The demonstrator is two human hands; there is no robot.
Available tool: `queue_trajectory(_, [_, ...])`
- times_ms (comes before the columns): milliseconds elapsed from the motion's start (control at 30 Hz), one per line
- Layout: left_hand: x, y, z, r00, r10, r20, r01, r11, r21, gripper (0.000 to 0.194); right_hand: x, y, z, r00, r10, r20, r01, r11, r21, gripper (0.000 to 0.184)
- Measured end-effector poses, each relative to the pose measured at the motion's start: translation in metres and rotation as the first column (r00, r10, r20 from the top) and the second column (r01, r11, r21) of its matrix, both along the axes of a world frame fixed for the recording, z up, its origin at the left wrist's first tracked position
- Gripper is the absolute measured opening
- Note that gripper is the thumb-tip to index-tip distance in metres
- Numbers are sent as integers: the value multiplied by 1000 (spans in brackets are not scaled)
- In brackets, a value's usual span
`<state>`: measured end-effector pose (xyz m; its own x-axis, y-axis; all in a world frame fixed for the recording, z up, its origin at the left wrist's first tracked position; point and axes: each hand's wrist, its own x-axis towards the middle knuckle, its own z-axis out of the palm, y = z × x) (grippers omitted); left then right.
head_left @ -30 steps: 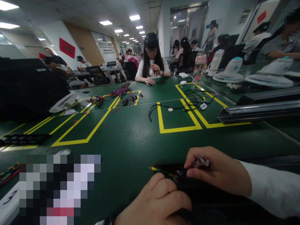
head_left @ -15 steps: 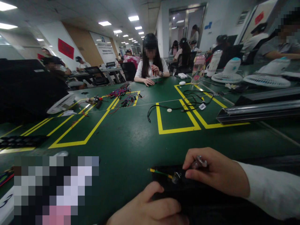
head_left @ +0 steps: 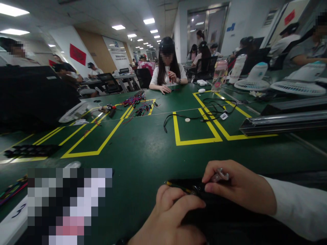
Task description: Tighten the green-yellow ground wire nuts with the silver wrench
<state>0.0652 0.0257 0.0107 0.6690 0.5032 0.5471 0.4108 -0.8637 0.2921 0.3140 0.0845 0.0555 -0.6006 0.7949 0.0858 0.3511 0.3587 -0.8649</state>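
Our right hand (head_left: 237,189) comes in from the side, thumb and forefinger bent towards each other, pinching a small clear pinkish piece (head_left: 220,175). Its outer end sticks up from the curled fingers; we seem to grip it low so that the fingertips can work close in. Just beside them sits a small round metal fitting (head_left: 196,190) with a yellow-and-green wire (head_left: 176,184) running from it, over the dark piece (head_left: 219,212) in front of us.

Our left hand (head_left: 171,217) reaches from below, fingers bent over the near side of the wire, probably to steady that end. Its fingers hide the contact, so we cannot tell whether it pinches anything or only rests there.

The dark piece lies on the green table (head_left: 143,170), near us, perhaps so that both hands can reach the fitting. Farther off, yellow tape (head_left: 199,141) marks out areas, likely to give things their places; a black cable (head_left: 184,115) crosses it, its number tag (head_left: 223,116) presumably there to tell it apart.
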Motion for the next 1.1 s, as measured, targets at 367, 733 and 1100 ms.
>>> queue_trajectory(367, [-2, 1, -2, 1000, 6, -19, -7, 998, -58, 20, 0, -1, 1, 999, -28, 26, 27, 999, 18, 12])
queue_trajectory(733, [7, 5, -3, 999, 5, -35, 0, 991, 136, 16, 0, -1, 3, 998, -40, 50, 40, 999, -10, 12])
queue_trajectory(1100, [5, 4, 17, 985, 6, -171, 7, 997, 75, 11, -1, -3, 6, 996, -66, 58, 67, 997, -25, 14])
